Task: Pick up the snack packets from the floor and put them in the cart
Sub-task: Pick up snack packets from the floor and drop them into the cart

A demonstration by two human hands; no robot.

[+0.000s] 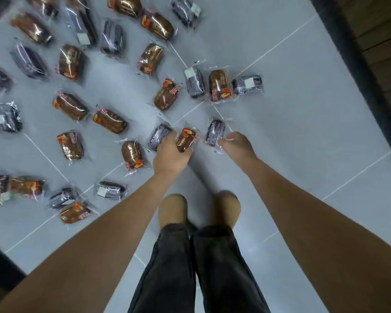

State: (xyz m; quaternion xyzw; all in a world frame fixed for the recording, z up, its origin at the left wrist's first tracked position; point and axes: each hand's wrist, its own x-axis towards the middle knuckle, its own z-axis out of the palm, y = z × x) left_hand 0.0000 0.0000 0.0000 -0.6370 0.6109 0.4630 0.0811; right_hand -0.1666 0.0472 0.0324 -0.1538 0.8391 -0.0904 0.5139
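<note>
- Head view, looking straight down on grey floor (280, 98) strewn with packets (70, 62), brown and dark, spread wide across left and top.
- At left hand (171, 154): fingers curled round brown packet (186, 140), gripped at its near end, with far end poking out past the knuckles; touching, or nearly so, second dark packet (158, 136) just beside.
- At right hand (236, 143): thumb and curled fingers set on near end of dark packet (214, 132); looks like a pinch on the wrapper, though hard to tell how firm.
- No cart anywhere in view; presumably outside the frame.
- Below the hands, tan shoes (173, 208) and dark trousers (167, 267), planted near the closest packets.
- Handling, as a guess: light, and small enough for one hand; soft cake-like filling under clear glossy film, so likely to crush if squeezed hard.
- Slippery, crinkly film with flat sealed fins at both ends; easy to pinch there, but apt to slide from fingertips.
- Best taken across the middle, thumb on one side and fingers on the other, with gentle pressure; or scooped from under a long edge.
- Possible to carry two or three per hand, given the low weight; risk of dropping one if held by film alone.
- Many still on the floor, so judged far from done.
</note>
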